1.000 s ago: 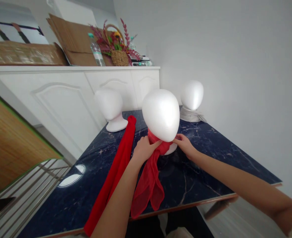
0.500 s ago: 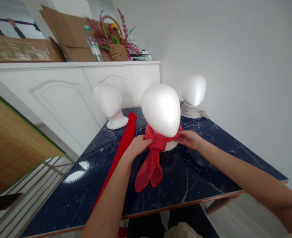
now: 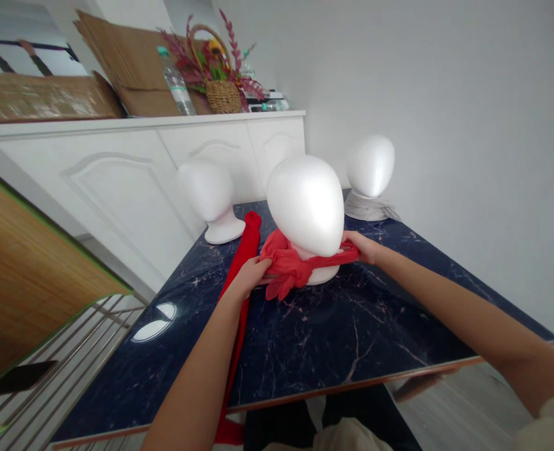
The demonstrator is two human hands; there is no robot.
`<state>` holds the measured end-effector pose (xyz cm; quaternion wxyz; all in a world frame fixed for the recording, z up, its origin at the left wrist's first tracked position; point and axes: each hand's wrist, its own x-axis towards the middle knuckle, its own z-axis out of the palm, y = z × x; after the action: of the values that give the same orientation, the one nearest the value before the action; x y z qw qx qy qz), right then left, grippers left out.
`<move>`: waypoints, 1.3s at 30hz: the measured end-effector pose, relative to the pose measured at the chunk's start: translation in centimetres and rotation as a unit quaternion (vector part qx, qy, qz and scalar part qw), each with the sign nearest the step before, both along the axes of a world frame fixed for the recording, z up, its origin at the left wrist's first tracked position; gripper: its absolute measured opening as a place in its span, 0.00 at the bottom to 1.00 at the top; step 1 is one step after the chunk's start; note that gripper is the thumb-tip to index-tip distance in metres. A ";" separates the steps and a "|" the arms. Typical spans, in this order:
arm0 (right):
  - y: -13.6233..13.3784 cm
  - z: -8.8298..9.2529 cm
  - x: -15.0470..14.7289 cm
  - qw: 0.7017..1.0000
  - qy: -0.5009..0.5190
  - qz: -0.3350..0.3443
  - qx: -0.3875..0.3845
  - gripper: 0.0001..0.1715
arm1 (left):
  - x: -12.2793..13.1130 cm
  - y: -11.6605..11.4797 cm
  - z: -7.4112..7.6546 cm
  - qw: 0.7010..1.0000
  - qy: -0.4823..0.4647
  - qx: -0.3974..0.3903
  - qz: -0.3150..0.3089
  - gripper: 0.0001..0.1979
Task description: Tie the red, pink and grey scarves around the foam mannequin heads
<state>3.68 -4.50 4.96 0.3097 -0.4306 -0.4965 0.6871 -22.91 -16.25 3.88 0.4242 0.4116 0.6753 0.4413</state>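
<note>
A white mannequin head stands on the dark blue marbled table. Round its neck runs a thin coral-red scarf, knotted at the front left. My left hand is closed on the scarf left of the knot, its tail bunched there. On the other side, my right hand grips the scarf and draws it out from the neck in a taut band. Behind my left forearm a bright red cloth lies lengthwise and hangs over the near table edge.
A bare white mannequin head stands back left; another at back right wears a grey scarf. Behind is a white cabinet carrying cardboard, a bottle and a flower basket. A metal rack is at left.
Both hands have moved outward, stretching the scarf sideways from the neck. The scarf's tail, hanging down before, is now gathered up by my left hand.
</note>
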 end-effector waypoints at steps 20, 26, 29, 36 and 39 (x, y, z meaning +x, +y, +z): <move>1.9 -0.2 1.3 0.919 -0.242 0.109 0.292 0.15 | 1.5 1.5 0.1 0.996 0.057 0.003 -0.070 0.08; 5.4 2.1 4.0 0.791 -0.394 0.128 0.449 0.19 | -2.1 2.8 2.7 0.959 0.274 -0.016 -0.067 0.02; 6.4 2.7 4.6 0.758 -0.422 0.131 0.481 0.16 | -3.0 3.0 3.6 0.934 0.352 -0.002 -0.064 0.05; 5.4 2.3 5.4 0.846 -0.350 0.152 0.373 0.10 | -1.1 1.9 2.8 0.943 0.309 0.109 -0.056 0.44; 3.8 1.5 4.7 0.928 -0.216 0.145 0.268 0.17 | 1.8 1.1 2.5 0.949 0.142 0.277 -0.042 0.52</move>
<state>8.42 -0.74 6.43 0.1958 -0.3929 -0.7740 0.4563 -21.07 -15.18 6.37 0.2110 0.5994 0.5618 0.5297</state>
